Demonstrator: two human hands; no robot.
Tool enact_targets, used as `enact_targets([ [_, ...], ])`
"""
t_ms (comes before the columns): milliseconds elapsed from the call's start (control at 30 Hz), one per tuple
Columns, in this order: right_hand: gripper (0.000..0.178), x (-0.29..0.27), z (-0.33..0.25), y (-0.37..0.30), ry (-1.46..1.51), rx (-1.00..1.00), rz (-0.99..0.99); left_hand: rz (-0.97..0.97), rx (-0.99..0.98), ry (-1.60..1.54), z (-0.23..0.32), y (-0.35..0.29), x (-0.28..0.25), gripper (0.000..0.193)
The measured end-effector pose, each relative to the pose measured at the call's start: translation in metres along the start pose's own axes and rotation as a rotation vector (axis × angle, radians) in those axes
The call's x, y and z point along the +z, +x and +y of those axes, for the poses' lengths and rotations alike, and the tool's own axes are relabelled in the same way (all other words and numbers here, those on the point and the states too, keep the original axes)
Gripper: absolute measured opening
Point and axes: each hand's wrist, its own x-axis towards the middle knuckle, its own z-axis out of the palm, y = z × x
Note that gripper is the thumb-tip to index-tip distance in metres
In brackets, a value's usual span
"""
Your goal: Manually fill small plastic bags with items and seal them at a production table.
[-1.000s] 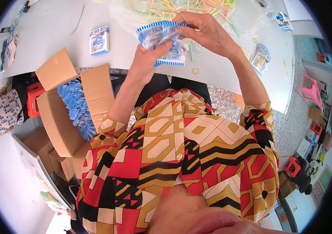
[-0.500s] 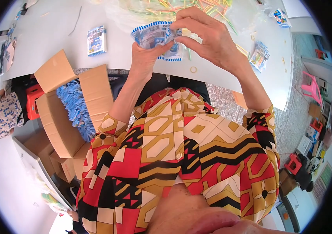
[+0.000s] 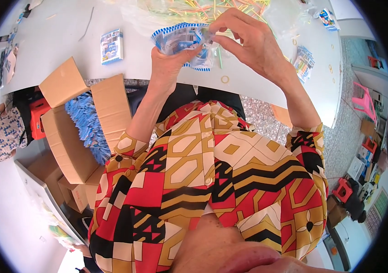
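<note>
My left hand [image 3: 164, 66] grips a blue-and-white plastic packet [image 3: 176, 40] with striped edges, held above the near part of the table. Its thumb lies across the packet's front. At the packet's right side, my right hand [image 3: 253, 43] is closed in a pinch on its crumpled, see-through edge. Below this, another striped edge hangs down; whether it belongs to a second packet I cannot tell. Beyond the hands, thin coloured sticks [image 3: 198, 8] lie loose on a clear plastic sheet.
A similar packet [image 3: 111, 47] lies on the white table [image 3: 62, 50] to the left, another packet [image 3: 303, 63] to the right. Rubber bands [image 3: 225, 79] are scattered about. Below the table edge, an open cardboard box [image 3: 66, 145] holds many blue packets. A person [image 3: 9, 129] sits at far left.
My right hand has shifted slightly right, drawing the packet's clear edge outward. The packet in my left hand has moved a little left and up.
</note>
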Motion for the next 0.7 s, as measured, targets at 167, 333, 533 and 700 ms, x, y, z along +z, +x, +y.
enact_targets([
  [167, 0.017, -0.014, -0.010, 0.008, 0.055, -0.006, -0.039, -0.016, 0.036, 0.025, -0.001, -0.002, 0.000, 0.027],
  [333, 0.016, -0.004, -0.003, 0.000, -0.143, -0.266, 0.036, 0.004, 0.028, -0.001, -0.003, 0.000, -0.001, 0.026],
  [533, 0.020, 0.007, 0.012, -0.012, -0.126, -0.281, -0.010, 0.007, 0.022, -0.002, -0.001, 0.001, 0.000, 0.027],
  [700, 0.017, 0.004, 0.011, -0.016, 0.045, -0.097, -0.112, -0.032, -0.044, 0.064, 0.000, -0.005, 0.012, 0.032],
])
